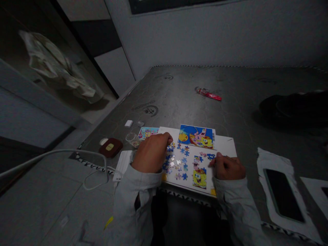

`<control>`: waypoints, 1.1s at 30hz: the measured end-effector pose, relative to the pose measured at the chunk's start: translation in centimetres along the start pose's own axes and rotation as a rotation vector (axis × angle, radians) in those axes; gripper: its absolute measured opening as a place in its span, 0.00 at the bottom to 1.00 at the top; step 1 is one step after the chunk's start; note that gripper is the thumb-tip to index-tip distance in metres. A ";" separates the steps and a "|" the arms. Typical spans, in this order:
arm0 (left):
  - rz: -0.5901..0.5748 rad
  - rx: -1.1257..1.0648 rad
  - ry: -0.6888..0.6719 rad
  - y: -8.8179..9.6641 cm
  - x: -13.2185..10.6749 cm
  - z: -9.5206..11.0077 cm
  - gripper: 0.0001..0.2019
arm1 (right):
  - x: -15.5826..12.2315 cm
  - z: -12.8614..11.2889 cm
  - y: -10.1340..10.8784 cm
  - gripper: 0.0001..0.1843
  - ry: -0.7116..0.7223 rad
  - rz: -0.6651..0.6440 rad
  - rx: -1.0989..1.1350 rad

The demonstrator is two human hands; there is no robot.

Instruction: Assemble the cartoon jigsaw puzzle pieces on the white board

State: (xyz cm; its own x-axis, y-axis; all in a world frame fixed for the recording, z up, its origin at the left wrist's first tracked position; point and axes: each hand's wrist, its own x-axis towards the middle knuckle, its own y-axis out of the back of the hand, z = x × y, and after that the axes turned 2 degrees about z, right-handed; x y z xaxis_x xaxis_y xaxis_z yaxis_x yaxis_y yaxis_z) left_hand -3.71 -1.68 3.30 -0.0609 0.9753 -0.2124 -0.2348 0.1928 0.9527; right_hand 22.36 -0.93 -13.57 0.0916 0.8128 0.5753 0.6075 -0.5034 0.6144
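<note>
Working on the cartoon puzzle, with most pieces not yet joined

We are sitting at a dark grey table (243, 112) and putting together a jigsaw puzzle on a white board (225, 141). Our left hand (151, 153) is curled in a loose fist, resting on the left side of the board; we cannot tell if it is hiding a piece. Our right hand (227, 167) is bent tight too, with its thumb pressing down on a blue puzzle piece (210, 156) near the middle of the board.

We are thinking the puzzle is only partly done. One joined patch (199, 172) with a yellow cartoon face is sitting near the front edge of the board. Many loose pieces (178, 162) are lying spread out between our hands, not yet joined. The finished picture card (196, 136) is lying at the back of the board for us to copy. Another small picture card (148, 132) is lying just left of the board. A phone (283, 193) is lying well off to the right, and a red wrapper (208, 94) is lying far back.
</note>
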 end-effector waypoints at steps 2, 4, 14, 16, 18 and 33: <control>-0.005 -0.002 0.001 0.0 0.0 0.0 0.18 | 0.0 0.1 0.0 0.33 -0.003 0.004 -0.005; -0.005 -0.016 0.000 0.1 0.0 0.0 0.17 | 0.0 0.2 -0.1 0.33 0.012 0.016 0.009; -0.003 0.002 0.009 0.1 -0.1 0.1 0.17 | 0.0 0.7 -0.3 0.32 0.043 0.026 0.014; 0.004 0.013 0.010 0.0 0.0 0.0 0.17 | 0.0 0.6 -0.3 0.33 0.026 0.017 0.003; -0.002 0.026 0.017 0.0 0.0 0.0 0.18 | 0.0 0.4 -0.2 0.33 0.017 0.011 -0.004; -0.014 0.031 0.003 -0.2 0.0 0.0 0.20 | 0.1 0.7 -0.3 0.32 0.040 0.008 0.019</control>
State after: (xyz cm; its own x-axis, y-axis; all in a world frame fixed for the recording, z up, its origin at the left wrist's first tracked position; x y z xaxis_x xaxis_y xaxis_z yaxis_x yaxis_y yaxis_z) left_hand -3.66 -1.66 3.14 -0.0609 0.9721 -0.2263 -0.2059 0.2096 0.9559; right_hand 22.78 -0.47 -14.08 0.0655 0.7961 0.6015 0.6215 -0.5042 0.5996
